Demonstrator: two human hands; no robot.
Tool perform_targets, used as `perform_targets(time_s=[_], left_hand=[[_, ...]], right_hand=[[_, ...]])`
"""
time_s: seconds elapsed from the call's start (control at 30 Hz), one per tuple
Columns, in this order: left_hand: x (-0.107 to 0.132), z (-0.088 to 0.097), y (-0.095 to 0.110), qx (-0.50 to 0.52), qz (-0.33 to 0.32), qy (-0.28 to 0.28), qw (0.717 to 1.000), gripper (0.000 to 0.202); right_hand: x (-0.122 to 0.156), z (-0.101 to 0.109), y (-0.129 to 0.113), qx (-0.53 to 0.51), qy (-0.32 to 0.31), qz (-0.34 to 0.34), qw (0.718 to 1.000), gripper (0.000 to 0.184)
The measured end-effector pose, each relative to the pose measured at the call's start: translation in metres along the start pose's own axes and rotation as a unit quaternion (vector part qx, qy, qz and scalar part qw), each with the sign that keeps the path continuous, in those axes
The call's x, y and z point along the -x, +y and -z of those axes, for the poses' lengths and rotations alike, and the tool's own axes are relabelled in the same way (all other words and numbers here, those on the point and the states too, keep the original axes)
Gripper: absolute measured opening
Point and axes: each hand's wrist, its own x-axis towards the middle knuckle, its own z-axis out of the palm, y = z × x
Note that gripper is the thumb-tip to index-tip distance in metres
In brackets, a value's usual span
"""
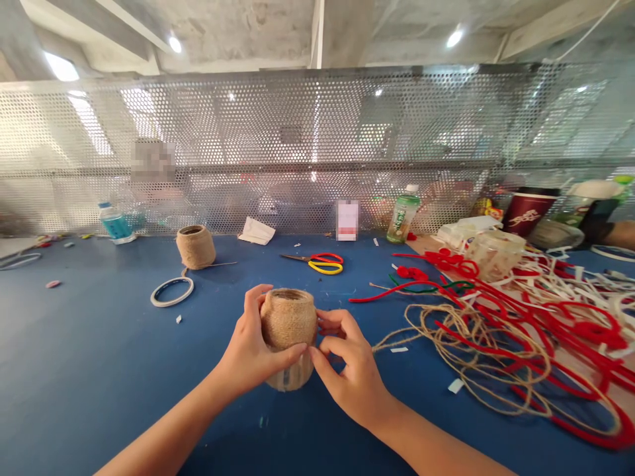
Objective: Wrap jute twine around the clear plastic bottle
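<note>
A jar (290,324) stands before me, its upper part wound with tan jute twine and its lower part bare and see-through. My left hand (260,347) is wrapped round its left side, thumb across the front. At the jar's right side, my right hand (350,363) is closed in a pinch, fingertips against the wound edge. Jute twine (397,338) comes out from behind this hand and runs to a loose tangle (461,337) on the right. The bit between the fingertips is mostly hidden.
Behind the jar lie scissors (325,263) with red and yellow handles. A second twine-wrapped jar (196,248) and a tape roll (172,291) are at left. Red pipe cleaners (560,330) spread over the right side. Bottles (403,215) stand by the perforated metal screen (297,145).
</note>
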Motion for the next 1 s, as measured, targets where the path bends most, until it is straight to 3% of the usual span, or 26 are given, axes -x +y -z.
perform_targets(time_s=[0.17,0.53,1.0], left_hand=[[-0.0007,0.0011,0.0004,-0.006,0.007,0.006,1.0,0.073],[-0.0014,0.0003,-0.0033,-0.001,-0.001,0.004,1.0,0.067],[-0.0004,-0.0021,-0.0041,0.008,-0.008,0.003,1.0,0.065]], right_hand=[[-0.0003,0.002,-0.0007,-0.014,-0.012,-0.002,1.0,0.017],[-0.0031,0.0004,0.003,-0.01,-0.008,0.046,0.999,0.022],[-0.0001,-0.0021,0.0041,0.014,0.006,0.038,0.999,0.022]])
